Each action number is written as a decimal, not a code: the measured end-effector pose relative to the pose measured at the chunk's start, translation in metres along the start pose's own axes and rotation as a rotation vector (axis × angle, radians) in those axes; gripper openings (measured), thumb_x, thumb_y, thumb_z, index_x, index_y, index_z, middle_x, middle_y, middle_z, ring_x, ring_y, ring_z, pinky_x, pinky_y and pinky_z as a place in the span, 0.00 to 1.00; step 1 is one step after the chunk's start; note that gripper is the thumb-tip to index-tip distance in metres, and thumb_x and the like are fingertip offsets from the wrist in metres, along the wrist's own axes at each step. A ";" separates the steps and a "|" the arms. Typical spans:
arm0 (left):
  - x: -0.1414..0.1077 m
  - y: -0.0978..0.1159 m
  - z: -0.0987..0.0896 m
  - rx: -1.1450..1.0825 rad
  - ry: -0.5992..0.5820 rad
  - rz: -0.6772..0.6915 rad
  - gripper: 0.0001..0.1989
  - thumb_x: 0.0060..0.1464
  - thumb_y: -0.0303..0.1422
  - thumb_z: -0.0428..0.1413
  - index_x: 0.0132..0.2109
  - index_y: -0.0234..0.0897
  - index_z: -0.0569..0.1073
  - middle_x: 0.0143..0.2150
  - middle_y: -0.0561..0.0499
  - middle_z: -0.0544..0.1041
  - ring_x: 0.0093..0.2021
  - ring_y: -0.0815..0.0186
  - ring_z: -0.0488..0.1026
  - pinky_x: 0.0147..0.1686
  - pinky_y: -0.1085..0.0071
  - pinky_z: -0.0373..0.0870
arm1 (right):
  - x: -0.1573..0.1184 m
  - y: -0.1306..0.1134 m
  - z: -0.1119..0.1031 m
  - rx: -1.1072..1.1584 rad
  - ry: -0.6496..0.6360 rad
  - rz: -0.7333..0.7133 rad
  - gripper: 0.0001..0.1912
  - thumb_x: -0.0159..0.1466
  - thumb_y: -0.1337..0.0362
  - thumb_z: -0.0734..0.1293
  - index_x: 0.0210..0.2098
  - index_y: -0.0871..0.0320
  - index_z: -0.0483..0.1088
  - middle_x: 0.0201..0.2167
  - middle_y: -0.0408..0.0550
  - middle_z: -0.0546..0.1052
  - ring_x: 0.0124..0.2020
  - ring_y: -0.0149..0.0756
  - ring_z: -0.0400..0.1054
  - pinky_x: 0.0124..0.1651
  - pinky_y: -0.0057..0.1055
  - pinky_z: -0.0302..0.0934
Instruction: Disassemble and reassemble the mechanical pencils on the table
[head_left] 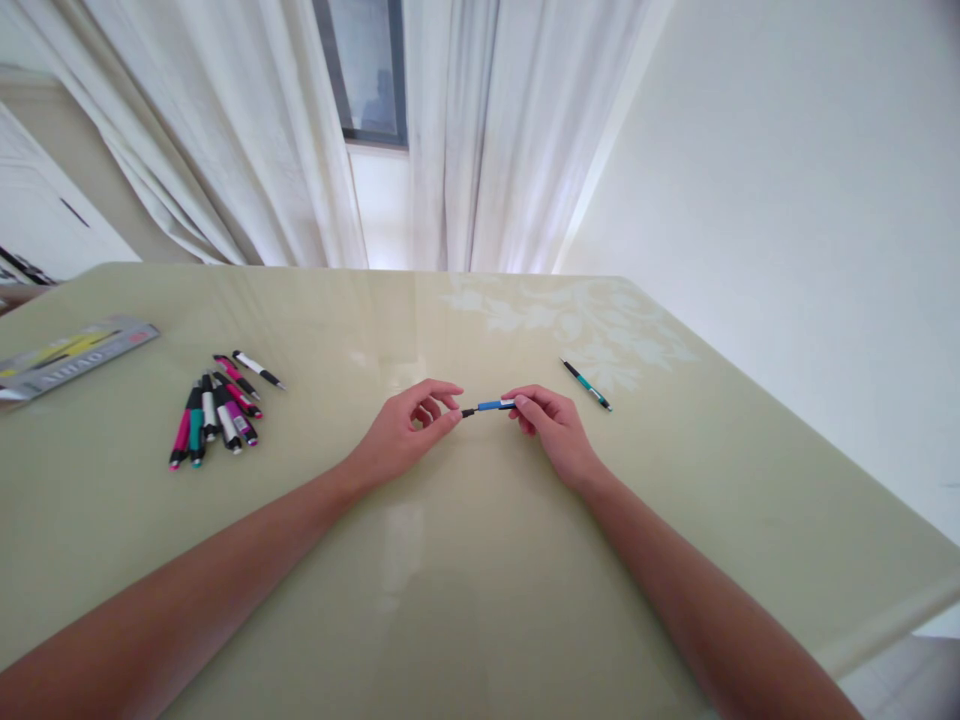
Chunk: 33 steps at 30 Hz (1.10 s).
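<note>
A blue pen (489, 406) with black ends is held almost level above the table, between my two hands. My right hand (551, 425) pinches its right end between thumb and fingers. At the pen's left end, the thumb and a bent finger of my left hand (409, 425) close on the black tip section (468, 412), while the index finger stays raised. A narrow pale gap shows between this black section and the blue barrel; whether the two are joined, I cannot tell. Right of my right hand lies a green-and-black pen (587, 385).
On the left, several pink, green, white and purple pens (217, 410) lie in a loose heap, a white-and-black pen (259, 369) at its back. A silver-grey box (82, 358) sits farther left on the pale table (450, 600). Curtains and a white wall stand beyond.
</note>
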<state>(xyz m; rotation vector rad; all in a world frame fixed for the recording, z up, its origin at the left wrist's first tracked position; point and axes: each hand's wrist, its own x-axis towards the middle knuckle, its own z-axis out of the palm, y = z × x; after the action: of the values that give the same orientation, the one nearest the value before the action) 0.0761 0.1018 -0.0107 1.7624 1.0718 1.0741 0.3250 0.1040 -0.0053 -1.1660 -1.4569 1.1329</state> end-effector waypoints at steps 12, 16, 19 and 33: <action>0.002 0.001 0.002 0.176 -0.145 0.061 0.17 0.68 0.36 0.46 0.52 0.40 0.79 0.46 0.46 0.81 0.39 0.62 0.74 0.39 0.67 0.69 | 0.003 0.007 -0.003 0.020 0.099 0.016 0.11 0.65 0.56 0.67 0.37 0.56 0.78 0.26 0.44 0.73 0.26 0.33 0.63 0.29 0.30 0.58; 0.003 -0.003 0.002 0.194 -0.087 0.067 0.16 0.69 0.35 0.45 0.50 0.40 0.78 0.44 0.47 0.80 0.42 0.61 0.75 0.43 0.67 0.70 | 0.005 0.011 -0.004 0.092 0.140 0.036 0.11 0.63 0.55 0.68 0.36 0.56 0.77 0.26 0.43 0.72 0.25 0.33 0.63 0.28 0.30 0.58; 0.004 -0.003 0.002 0.195 -0.058 0.073 0.16 0.69 0.35 0.45 0.49 0.40 0.77 0.44 0.48 0.80 0.43 0.61 0.75 0.45 0.66 0.70 | 0.007 0.011 -0.006 0.181 0.152 0.046 0.10 0.63 0.56 0.68 0.36 0.55 0.76 0.28 0.44 0.73 0.25 0.33 0.64 0.27 0.30 0.57; 0.001 0.001 0.002 0.172 -0.026 -0.033 0.11 0.63 0.41 0.56 0.46 0.40 0.76 0.30 0.55 0.73 0.28 0.67 0.66 0.30 0.72 0.62 | 0.013 0.012 -0.028 -0.307 0.340 -0.055 0.08 0.56 0.59 0.74 0.31 0.56 0.75 0.31 0.49 0.80 0.34 0.41 0.72 0.40 0.38 0.65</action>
<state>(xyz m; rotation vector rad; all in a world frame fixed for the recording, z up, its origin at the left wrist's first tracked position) 0.0782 0.1026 -0.0102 1.8811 1.2027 0.9602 0.3531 0.1212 -0.0118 -1.4408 -1.4134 0.6463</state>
